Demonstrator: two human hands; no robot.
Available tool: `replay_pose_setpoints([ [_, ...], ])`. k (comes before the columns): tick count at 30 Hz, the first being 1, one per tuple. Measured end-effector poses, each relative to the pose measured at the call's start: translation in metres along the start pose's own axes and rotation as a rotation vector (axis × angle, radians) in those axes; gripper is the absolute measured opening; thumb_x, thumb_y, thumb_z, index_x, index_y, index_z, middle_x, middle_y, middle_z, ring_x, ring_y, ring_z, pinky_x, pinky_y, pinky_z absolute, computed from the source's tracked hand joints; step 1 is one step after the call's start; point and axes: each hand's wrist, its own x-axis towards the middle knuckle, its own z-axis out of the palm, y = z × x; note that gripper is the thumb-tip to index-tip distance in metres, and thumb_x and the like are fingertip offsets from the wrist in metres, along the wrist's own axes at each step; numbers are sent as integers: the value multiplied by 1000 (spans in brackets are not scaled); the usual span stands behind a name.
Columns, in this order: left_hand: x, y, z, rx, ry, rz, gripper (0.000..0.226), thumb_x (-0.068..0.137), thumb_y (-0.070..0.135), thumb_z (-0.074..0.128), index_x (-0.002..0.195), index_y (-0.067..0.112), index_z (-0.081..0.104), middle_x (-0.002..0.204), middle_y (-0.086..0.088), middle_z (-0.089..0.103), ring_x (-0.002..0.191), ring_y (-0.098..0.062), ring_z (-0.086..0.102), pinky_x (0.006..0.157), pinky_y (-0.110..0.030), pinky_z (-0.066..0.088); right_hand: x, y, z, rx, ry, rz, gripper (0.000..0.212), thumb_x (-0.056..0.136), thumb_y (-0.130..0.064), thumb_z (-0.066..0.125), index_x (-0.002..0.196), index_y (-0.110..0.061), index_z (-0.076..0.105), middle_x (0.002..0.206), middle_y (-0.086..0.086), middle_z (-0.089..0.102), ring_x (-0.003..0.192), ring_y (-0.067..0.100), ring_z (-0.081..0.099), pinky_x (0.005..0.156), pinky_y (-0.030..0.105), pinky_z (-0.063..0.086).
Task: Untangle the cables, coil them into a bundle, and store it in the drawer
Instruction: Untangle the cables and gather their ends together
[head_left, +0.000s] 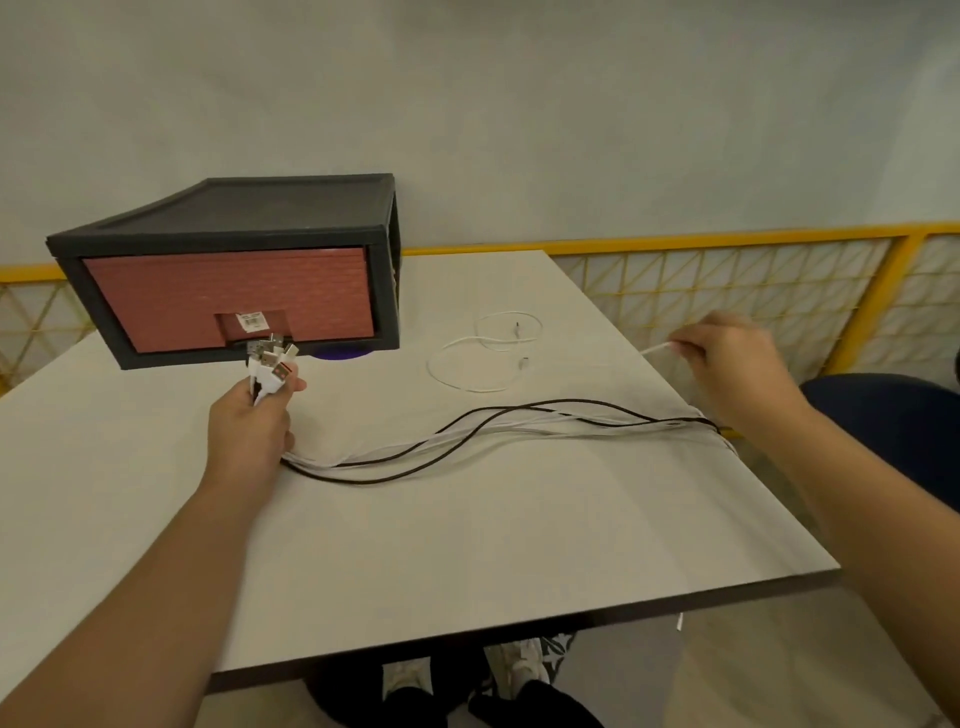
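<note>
My left hand (249, 426) grips a bunch of cable plugs (270, 364), mostly white, pointing up in front of the drawer. From that fist several white and black cables (488, 431) trail right across the white table (467, 545) to its right edge. My right hand (727, 358) pinches a white cable end (657, 349) above the table's right edge. A separate thin white cable (483, 353) lies loosely looped on the table between the hands. The drawer unit (228, 270), dark grey with a shut red drawer front, stands at the table's back left.
A yellow railing with mesh panels (727, 280) runs behind and to the right of the table. A dark blue chair (893, 415) is at the right. Shoes and dark trousers show under the table's near edge (519, 670).
</note>
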Motion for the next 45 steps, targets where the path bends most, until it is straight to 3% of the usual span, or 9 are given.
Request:
replay_pose_setpoints([
  [2,0,0,1,8,-1,2,22,95,35,63,80,19,66,46,12,29,46,-9,25,48,-26,26,-4,17,3,-75,-100,100,17,92,-3,56,86,-1,73,83,17,60,75,33,54,61,31,36],
  [4,0,0,2,14,-2,3,23,95,36,64,79,19,66,48,10,29,47,-9,26,47,-26,27,-7,22,10,-222,-390,221,23,95,-7,50,82,-8,69,79,7,58,71,23,50,54,30,36],
  [7,1,0,1,6,3,-6,23,95,34,63,79,18,66,52,7,28,48,-10,26,47,-25,27,-8,17,18,-341,-624,295,26,96,-12,44,99,-14,70,97,2,67,87,21,59,66,27,45],
  [10,2,-1,1,-11,-8,-15,23,95,33,63,80,17,65,49,10,28,47,-9,24,45,-23,26,-4,7,20,-364,-551,295,34,92,-14,42,111,-23,68,110,3,64,98,26,59,80,34,50],
  [16,5,-1,4,-25,-18,-37,24,96,31,61,79,15,63,45,13,27,43,-6,24,41,-18,25,26,-40,35,-186,-420,235,44,94,-9,39,127,-30,60,134,3,52,127,31,38,98,39,40],
  [20,9,-2,5,-24,-22,-53,25,95,33,63,78,15,62,45,14,28,43,-6,24,40,-18,26,47,-80,64,-24,-373,127,29,98,-22,47,116,-24,69,128,2,60,120,29,49,96,35,42],
  [28,14,-2,9,-9,-29,-44,28,94,36,64,74,17,61,47,11,27,43,-7,24,41,-18,25,85,-107,115,-24,-581,1,27,92,-9,57,115,-17,68,123,5,63,115,24,54,93,25,39],
  [39,17,-4,10,17,-15,-63,29,93,37,64,72,18,61,45,13,28,43,-7,25,43,-20,27,120,-106,125,428,-785,171,10,85,-9,70,90,-15,65,88,8,60,67,16,51,67,26,43],
  [45,18,-4,10,33,-18,-64,28,94,36,63,72,18,62,46,12,29,43,-7,26,43,-20,28,131,-113,144,116,-660,104,17,92,-8,60,106,-6,68,110,11,60,94,21,48,78,26,40],
])
